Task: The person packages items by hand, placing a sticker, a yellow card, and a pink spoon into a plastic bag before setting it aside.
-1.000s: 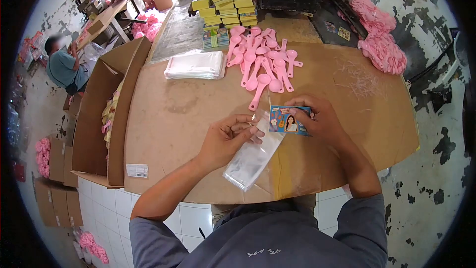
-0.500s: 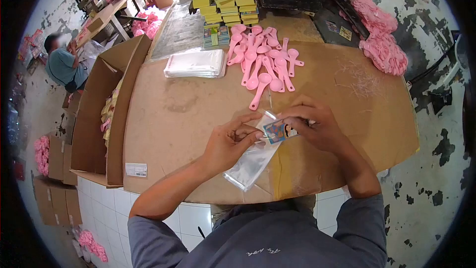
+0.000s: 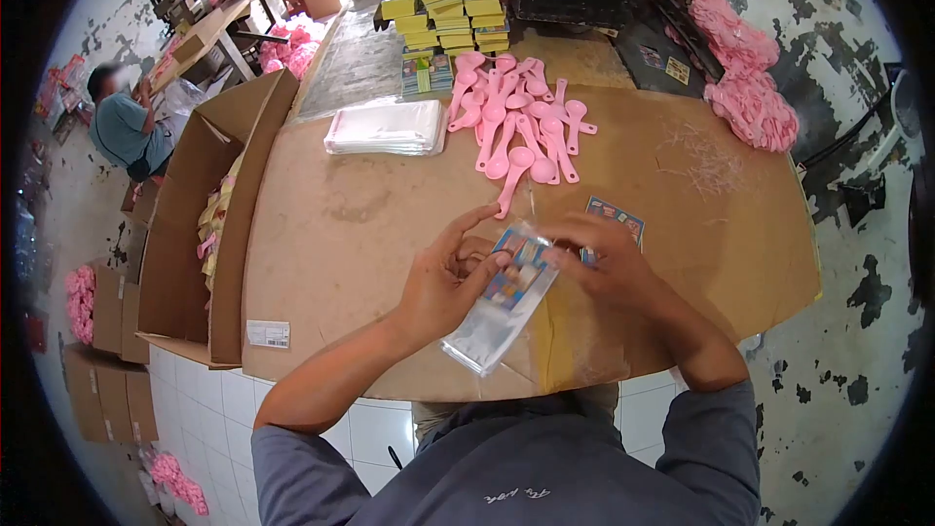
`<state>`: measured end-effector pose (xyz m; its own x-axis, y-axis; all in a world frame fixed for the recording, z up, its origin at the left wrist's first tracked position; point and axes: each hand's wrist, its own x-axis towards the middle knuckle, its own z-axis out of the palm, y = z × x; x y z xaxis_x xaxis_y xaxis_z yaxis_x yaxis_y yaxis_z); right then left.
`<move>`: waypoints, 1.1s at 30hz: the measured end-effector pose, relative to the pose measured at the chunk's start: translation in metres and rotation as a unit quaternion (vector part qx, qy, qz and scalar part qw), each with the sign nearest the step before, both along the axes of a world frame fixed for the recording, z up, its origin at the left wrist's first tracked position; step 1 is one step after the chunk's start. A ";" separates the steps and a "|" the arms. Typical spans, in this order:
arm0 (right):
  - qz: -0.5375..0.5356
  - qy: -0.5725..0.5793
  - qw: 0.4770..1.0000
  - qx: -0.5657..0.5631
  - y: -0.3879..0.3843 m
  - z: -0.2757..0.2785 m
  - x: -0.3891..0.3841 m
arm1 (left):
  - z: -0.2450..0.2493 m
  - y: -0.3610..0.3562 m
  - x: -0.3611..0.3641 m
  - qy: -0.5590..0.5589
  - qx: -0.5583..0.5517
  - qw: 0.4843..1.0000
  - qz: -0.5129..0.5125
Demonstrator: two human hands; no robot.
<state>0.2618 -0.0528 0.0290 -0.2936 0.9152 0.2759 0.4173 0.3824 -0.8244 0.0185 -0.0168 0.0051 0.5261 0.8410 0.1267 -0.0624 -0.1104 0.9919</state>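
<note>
My left hand (image 3: 455, 268) pinches a clear plastic bag (image 3: 474, 336) between thumb and fingers near its upper end. A colourful printed card (image 3: 516, 278) sits within the upper part of the bag, partly covered by my left thumb. Beside the bag's upper right edge is my right hand (image 3: 606, 258), its fingers curled and smeared by motion. Another printed card (image 3: 620, 217) shows from beneath my right hand, mostly hidden by it; I cannot tell whether that hand grips it. Just beyond my fingers lies a heap of pink plastic scoops (image 3: 519, 164).
A pile of clear bags (image 3: 385, 127) lies left of the scoops. Behind stand stacks of cards (image 3: 443, 5). An open cardboard box (image 3: 226, 273) flanks the table's left side. Pink bundles (image 3: 755, 107) hang at the right. A person (image 3: 131, 122) sits at far left.
The card has gone from the bag's mouth down into the bag. My right hand has shifted slightly at the bag's upper edge, and another card now shows beneath it.
</note>
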 end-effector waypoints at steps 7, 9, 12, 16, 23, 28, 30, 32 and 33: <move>0.090 -0.112 0.984 0.108 0.036 -0.006 0.011 | -0.002 0.003 -0.003 -0.011 -0.024 1.000 0.003; 0.066 -0.190 0.962 0.187 0.054 -0.010 0.014 | 0.000 0.003 -0.005 -0.014 -0.040 0.999 0.008; 0.076 -0.307 0.906 0.283 0.077 -0.017 0.002 | 0.006 0.005 -0.007 -0.019 -0.063 0.998 0.004; 0.091 -0.393 0.862 0.308 0.099 -0.022 -0.010 | 0.008 0.006 -0.009 -0.041 -0.068 0.997 -0.010; 0.017 -0.140 0.985 0.104 0.070 0.029 -0.009 | 0.003 0.006 -0.010 -0.076 -0.061 0.995 -0.024; -0.025 0.253 0.965 -0.066 0.050 0.025 -0.007 | 0.003 0.002 -0.009 -0.053 -0.068 0.996 -0.038; -0.033 0.270 0.960 -0.069 0.041 0.023 -0.009 | 0.007 0.000 -0.007 -0.044 -0.074 0.996 -0.038; -0.029 0.265 0.959 -0.091 0.030 0.025 -0.017 | 0.007 -0.002 -0.005 -0.044 -0.081 0.995 -0.033; -0.023 0.258 0.961 -0.092 0.029 0.024 -0.018 | 0.006 -0.002 -0.005 -0.040 -0.077 0.996 -0.032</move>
<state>0.2439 -0.0242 0.0529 -0.1198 0.9711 0.2064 -0.0526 0.2014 -0.9781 0.0134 -0.0185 0.0112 0.5729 0.8185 0.0423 -0.1440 0.0498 0.9883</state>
